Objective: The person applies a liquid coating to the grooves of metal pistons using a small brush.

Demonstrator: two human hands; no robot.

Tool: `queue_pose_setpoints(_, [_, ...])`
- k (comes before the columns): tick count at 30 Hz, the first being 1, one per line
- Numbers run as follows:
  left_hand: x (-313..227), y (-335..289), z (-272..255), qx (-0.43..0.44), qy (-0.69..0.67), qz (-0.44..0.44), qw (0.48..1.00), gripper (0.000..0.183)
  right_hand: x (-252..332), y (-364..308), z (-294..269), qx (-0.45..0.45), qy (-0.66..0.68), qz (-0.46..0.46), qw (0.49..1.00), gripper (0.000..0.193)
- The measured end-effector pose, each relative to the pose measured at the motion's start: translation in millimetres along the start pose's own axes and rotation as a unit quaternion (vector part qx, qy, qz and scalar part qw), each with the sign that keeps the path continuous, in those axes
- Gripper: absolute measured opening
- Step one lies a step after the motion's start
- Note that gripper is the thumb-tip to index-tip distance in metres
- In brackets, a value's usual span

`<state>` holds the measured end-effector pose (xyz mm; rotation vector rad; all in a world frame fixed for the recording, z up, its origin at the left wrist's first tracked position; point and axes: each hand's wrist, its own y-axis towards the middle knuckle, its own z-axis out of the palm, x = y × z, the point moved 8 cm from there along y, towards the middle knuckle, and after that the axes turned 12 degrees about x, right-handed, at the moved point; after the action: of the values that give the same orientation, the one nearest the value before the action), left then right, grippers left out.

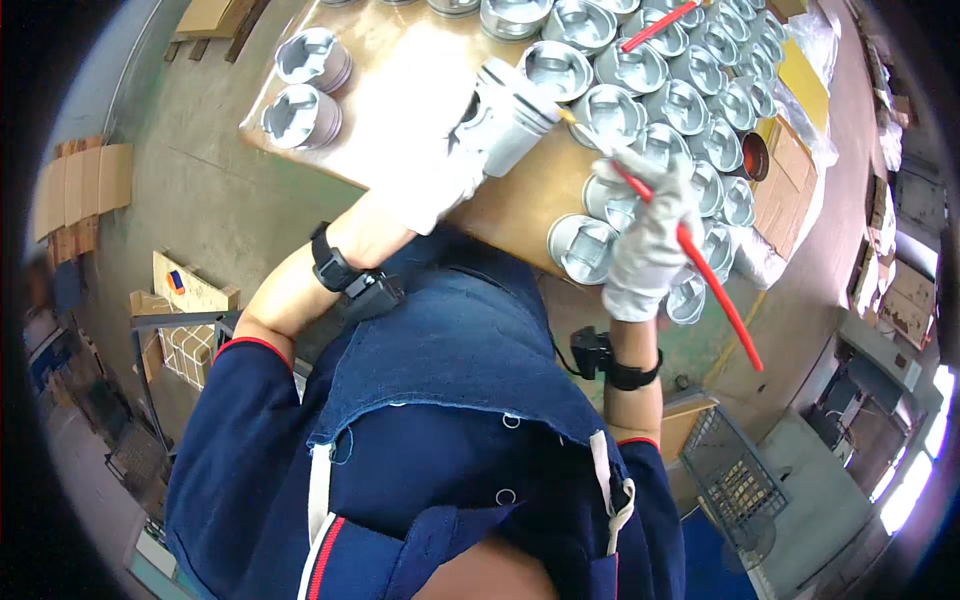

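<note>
My left hand (437, 192), in a white glove, grips a silver metal piston (508, 118) tilted above the near part of the table. My right hand (645, 245), also gloved in white, is closed around a long, thin red rod-like tool (712, 280). A small yellowish tip (568, 116) lies at the piston's grooved end, in line with this tool; whether the two are joined cannot be made out. Below my right hand, several upright pistons (583, 248) stand close together, hollow ends up.
The brown table (525, 212) carries rows of pistons. Two more pistons (302, 116) stand at its left corner. A second red rod (660, 26) lies across the far ones. Flattened cardboard (785, 185) and clear plastic edge the right side. A wire basket (735, 475) stands at lower right.
</note>
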<state>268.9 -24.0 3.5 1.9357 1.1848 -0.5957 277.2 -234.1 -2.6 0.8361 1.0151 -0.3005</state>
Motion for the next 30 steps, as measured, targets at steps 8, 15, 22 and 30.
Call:
queue_pose_setpoints(8, [34,-75,35,0.034,-0.385,-0.290,0.876,0.056,20,-3,3,-0.312,-0.909,-0.268,0.064,0.047])
queue_pose_setpoints(15, [38,-50,-12,0.020,-0.341,-0.283,0.896,0.059,51,28,20,-0.271,-0.924,-0.228,0.146,0.034])
queue_pose_setpoints(22, [38,-49,0,0.158,0.015,-0.297,0.942,0.048,19,49,-26,-0.293,-0.941,-0.045,-0.162,0.031])
queue_pose_setpoints(30, [93,-20,1,0.066,-0.125,-0.243,0.960,0.040,38,10,-45,-0.329,-0.940,-0.025,-0.085,0.028])
